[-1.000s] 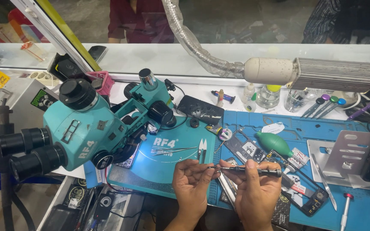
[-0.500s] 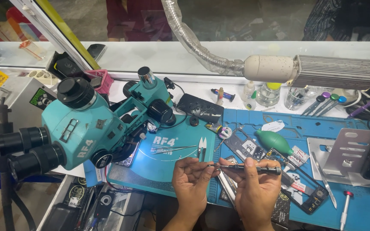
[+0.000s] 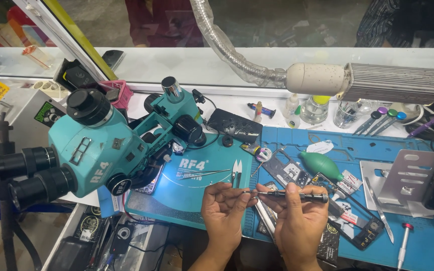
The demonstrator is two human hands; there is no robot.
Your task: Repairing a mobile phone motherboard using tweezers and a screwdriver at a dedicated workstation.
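My right hand (image 3: 297, 221) grips a slim dark precision screwdriver (image 3: 297, 195) held level, its tip pointing left. My left hand (image 3: 224, 208) pinches at that tip with its fingertips; whatever is between them is too small to make out. Both hands hover over the front edge of the blue work mat (image 3: 357, 150), just right of the teal microscope base plate (image 3: 187, 185). A stripped black phone frame (image 3: 342, 206) lies on the mat beside my right hand. A pair of tweezers (image 3: 237, 170) rests on the base plate above my left hand.
A teal stereo microscope (image 3: 101, 145) fills the left. A lamp on a flexible hose (image 3: 367, 83) hangs over the bench. A green air blower (image 3: 322, 164), a metal stand (image 3: 403, 175), bottles (image 3: 317, 108), several tools (image 3: 383, 120) and a red-tipped driver (image 3: 403, 243) lie around the mat.
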